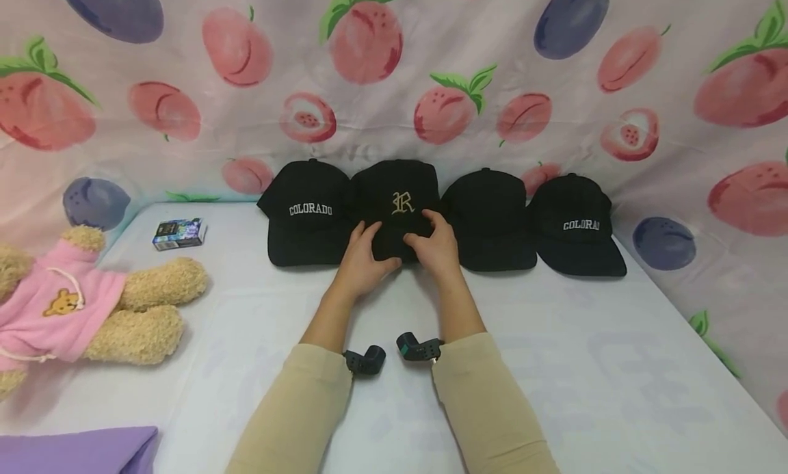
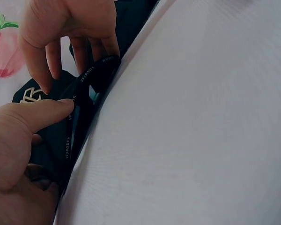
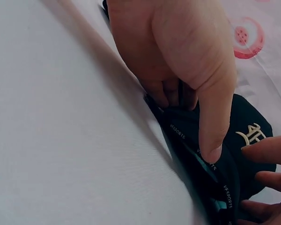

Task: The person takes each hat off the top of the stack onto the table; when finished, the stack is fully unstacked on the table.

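A black cap (image 1: 384, 180) with a gold letter emblem stands second from the left in a row of black caps. My left hand (image 1: 362, 265) grips its lower left part, the thumb at the near edge. On the right side my right hand (image 1: 438, 248) holds it, thumb in front and index finger raised beside the emblem. In the left wrist view, a dark band (image 2: 87, 72) with small pale lettering runs along the cap's near edge. Some fingertips are hidden behind the cap in the wrist views.
A black COLORADO cap (image 1: 308, 234) adjoins on the left; a plain black cap (image 1: 486, 214) and another lettered cap (image 1: 569, 204) stand right. A small patterned box (image 1: 179, 234), a teddy bear (image 1: 74, 296) and purple cloth (image 1: 80, 450) lie left. Fruit-print fabric (image 1: 382, 118) hangs behind.
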Motion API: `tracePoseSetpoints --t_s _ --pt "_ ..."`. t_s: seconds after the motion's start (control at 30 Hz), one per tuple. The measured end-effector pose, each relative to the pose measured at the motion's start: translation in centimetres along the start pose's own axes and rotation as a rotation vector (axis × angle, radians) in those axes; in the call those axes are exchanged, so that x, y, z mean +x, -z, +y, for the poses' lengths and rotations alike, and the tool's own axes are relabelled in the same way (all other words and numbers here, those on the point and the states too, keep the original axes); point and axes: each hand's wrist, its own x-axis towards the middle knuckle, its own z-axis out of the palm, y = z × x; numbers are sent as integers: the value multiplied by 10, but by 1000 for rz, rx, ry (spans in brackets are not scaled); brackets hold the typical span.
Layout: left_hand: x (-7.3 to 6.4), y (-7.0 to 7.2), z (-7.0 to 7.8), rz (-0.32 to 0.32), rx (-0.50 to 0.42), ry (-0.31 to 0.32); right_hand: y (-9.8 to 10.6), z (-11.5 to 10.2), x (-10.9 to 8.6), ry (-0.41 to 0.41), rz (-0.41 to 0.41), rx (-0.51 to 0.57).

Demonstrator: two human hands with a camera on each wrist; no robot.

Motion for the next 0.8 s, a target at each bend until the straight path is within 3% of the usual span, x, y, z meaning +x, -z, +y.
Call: tracePoseSetpoints --t_s 0.33,0.5,0.8 --pt "4 -6 -2 10 20 5 -2 3 0 -39 5 1" --pt "7 -8 3 29 21 -16 1 -2 1 -6 53 -5" --pt "7 -8 7 51 -1 -11 20 -9 -1 14 71 -42"
